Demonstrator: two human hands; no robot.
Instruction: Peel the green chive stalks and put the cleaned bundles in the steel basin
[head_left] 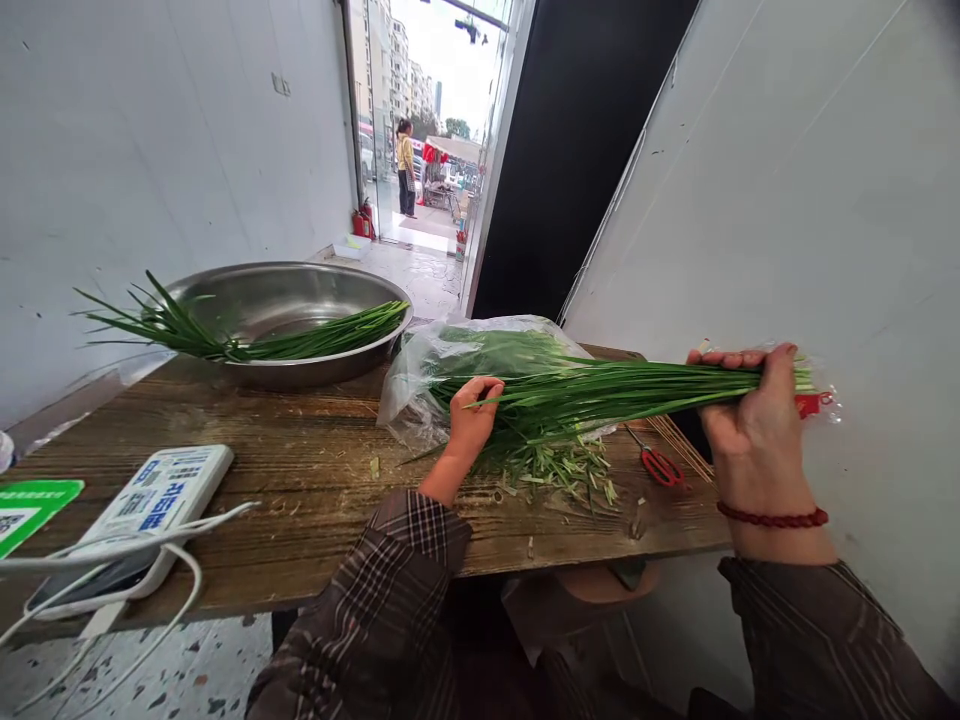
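Observation:
My right hand [761, 430] is wrapped round a long bunch of green chives [600, 388] near its pale end, holding it raised above the table's right side. At the bunch's leafy end, my left hand [474, 415] pinches a chive leaf between thumb and fingers. Behind and below lies a clear plastic bag [420, 385] with more chives in it. Cut or torn chive bits [566, 470] are heaped on the wooden table [300, 500] under the bunch. A steel basin [300, 280] at the left holds another bunch, its leaf tips hanging over the rim.
Red-handled scissors [661, 467] and thin sticks [686, 450] lie below my right hand. A white device [165, 500] with cables and a green card [37, 510] are at the left. A person [406, 168] stands outside the doorway.

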